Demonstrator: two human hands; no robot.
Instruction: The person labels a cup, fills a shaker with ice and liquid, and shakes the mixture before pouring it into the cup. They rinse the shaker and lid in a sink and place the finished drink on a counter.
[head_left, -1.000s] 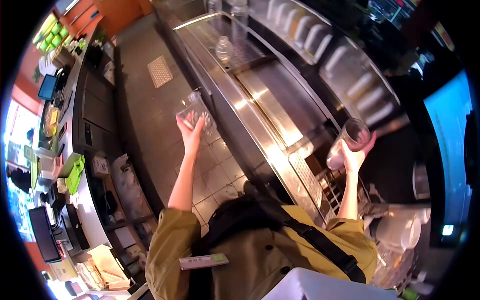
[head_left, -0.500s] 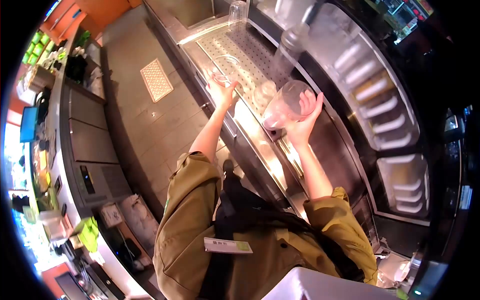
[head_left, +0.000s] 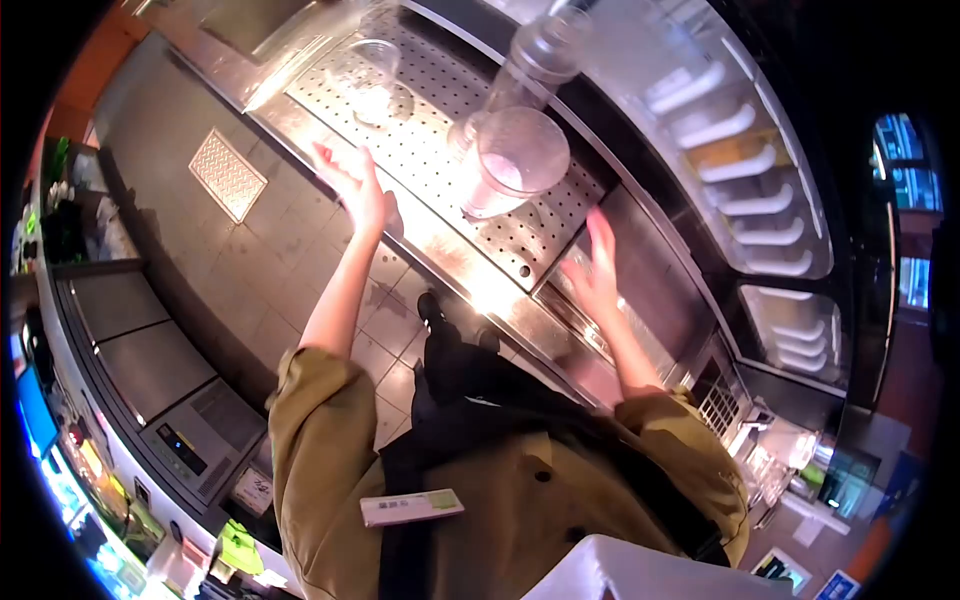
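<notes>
Over the front edge of the perforated metal tray [head_left: 430, 165], my left hand [head_left: 352, 185] is open and holds nothing, its fingers apart. A clear cup [head_left: 372, 95] stands on the tray just beyond it. My right hand [head_left: 595, 275] is open and empty near the tray's right end, slightly blurred. A larger clear container [head_left: 515, 160] stands on the tray to the left of my right hand, not touching it. Behind that container is a tall clear vessel [head_left: 540, 60].
Lidded bins with white handles [head_left: 750, 170] line the back right. A counter with a steel cabinet [head_left: 160, 370] runs along the left. Between lies a tiled floor with a textured plate [head_left: 228, 175]. A wire rack [head_left: 718, 405] is at the lower right.
My right hand has let go of the large clear container, which now stands on the tray. My left hand has come away from the clear cup. The view has shifted.
</notes>
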